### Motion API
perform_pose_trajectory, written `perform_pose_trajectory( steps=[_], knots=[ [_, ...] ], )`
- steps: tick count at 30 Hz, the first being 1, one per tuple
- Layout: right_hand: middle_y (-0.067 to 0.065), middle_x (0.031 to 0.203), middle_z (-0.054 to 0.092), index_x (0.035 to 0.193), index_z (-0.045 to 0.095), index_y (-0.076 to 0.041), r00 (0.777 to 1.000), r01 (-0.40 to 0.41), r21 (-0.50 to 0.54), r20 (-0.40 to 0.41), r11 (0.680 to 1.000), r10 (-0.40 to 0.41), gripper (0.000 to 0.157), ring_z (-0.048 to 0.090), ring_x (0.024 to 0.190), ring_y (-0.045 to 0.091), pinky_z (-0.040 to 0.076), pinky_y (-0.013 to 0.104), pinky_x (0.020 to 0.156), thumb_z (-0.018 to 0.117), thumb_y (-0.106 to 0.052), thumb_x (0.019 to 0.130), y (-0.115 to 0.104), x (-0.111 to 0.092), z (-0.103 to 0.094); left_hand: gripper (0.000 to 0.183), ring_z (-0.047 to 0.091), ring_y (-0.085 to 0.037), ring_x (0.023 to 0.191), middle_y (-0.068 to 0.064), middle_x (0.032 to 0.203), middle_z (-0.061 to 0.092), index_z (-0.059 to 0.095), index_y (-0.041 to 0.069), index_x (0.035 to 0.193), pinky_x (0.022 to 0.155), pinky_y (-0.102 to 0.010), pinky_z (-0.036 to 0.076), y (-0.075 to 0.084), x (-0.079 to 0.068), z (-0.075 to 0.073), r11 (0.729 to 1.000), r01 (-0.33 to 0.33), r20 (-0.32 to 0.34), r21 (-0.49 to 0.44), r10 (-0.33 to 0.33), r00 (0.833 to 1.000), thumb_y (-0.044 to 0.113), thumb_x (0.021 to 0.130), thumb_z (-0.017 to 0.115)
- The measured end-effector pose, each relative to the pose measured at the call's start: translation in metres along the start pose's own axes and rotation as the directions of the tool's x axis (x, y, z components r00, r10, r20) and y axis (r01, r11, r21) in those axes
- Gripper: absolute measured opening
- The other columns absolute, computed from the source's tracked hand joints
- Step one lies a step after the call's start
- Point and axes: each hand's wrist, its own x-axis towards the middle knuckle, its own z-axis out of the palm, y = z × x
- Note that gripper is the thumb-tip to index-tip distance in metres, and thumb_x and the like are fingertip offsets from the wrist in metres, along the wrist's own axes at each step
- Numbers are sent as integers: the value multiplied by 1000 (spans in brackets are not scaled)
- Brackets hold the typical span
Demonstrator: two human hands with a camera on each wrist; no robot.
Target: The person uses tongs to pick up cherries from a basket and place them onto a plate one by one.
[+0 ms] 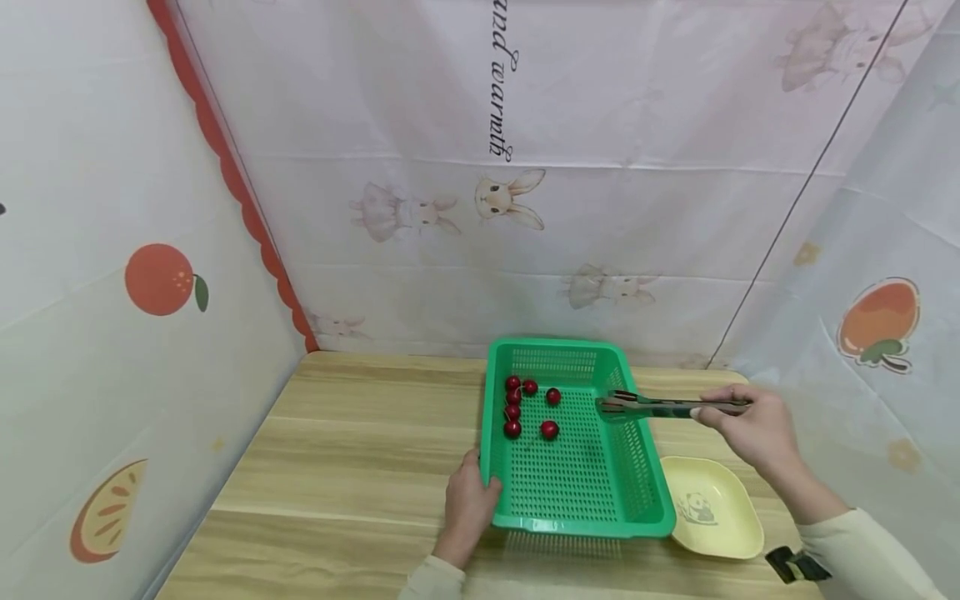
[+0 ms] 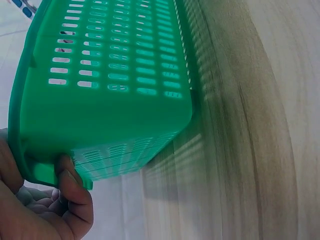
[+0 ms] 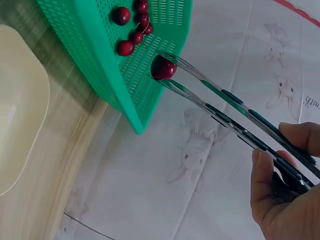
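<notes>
A green plastic basket (image 1: pixel 581 527) with perforated walls stands on the table. Several dark red cherries (image 1: pixel 550 430) lie inside it, mostly by its left wall. My left hand (image 1: pixel 468 504) grips the basket's rim near the front left corner; in the left wrist view the fingers (image 2: pixel 77 195) curl at that rim. With my right hand (image 1: pixel 761 429) I hold metal tongs (image 1: pixel 667 409) with dark handles, reaching in over the basket's right rim. One cherry (image 3: pixel 163 68) is between the tongs' tips in the right wrist view.
A pale yellow dish (image 1: pixel 731 533) with a panda print sits right of the basket, under my right forearm. Light wooden table (image 1: pixel 352 442) extends to the left. Printed white sheets (image 1: pixel 420 308) hang behind and on both sides.
</notes>
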Motion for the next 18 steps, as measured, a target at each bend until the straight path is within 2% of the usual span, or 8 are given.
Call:
perform_pose_trajectory(
  steps=[6,12,18],
  knots=[
    [13,84,66,93,69,4,998,-42,-5,-51,999,42,25,55,60,1,43,25,48,72,-16,79,10,-7,-15,49,60,-30,78,-20,92,63,53,-8,118,62,-43,50,1,0,0,1000,0,6,-2,0,1000,-2,71,67],
    [-5,82,65,96,69,6,992,-114,9,-60,993,114,30,52,64,-8,42,26,47,72,-19,80,23,-14,-29,50,59,-30,77,-20,92,62,52,-8,118,61,-43,50,1,0,0,1000,10,9,6,-10,1000,-2,71,67],
    [-2,78,65,93,69,6,974,-219,-10,-63,976,218,32,49,60,2,38,29,46,72,-24,80,36,-21,-38,48,59,-28,77,-18,91,62,53,-8,117,62,-41,50,1,0,1,1000,10,-9,13,-10,1000,-2,71,67]
  ],
)
